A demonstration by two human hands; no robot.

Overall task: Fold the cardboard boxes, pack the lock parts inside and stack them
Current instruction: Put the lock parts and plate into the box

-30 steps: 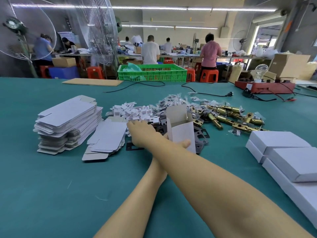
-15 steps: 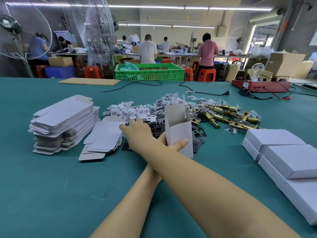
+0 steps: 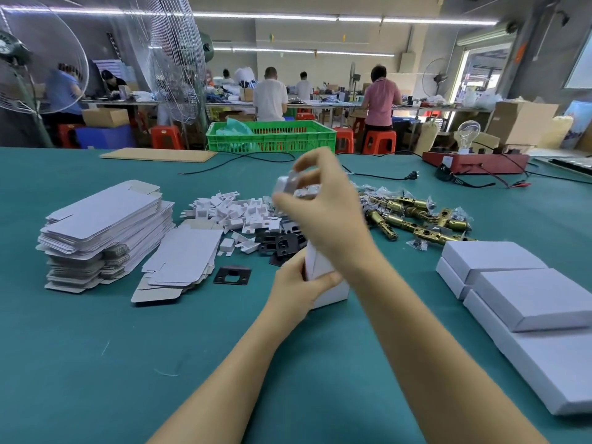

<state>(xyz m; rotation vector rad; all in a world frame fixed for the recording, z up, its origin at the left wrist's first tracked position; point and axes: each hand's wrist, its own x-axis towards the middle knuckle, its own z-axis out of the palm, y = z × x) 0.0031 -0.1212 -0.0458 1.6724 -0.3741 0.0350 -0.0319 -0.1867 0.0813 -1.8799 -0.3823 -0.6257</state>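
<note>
Where a second ago the right hand reached left to the white insert pile, it is now raised at frame centre, pinching a small blurred white piece over the upright folded box. The left hand grips that box on the worktop. Packing, I judge, is starting. Black plates and brass latches crowd behind; finished boxes lie right, flat blanks left. Open room lies toward the lower frame.
</note>
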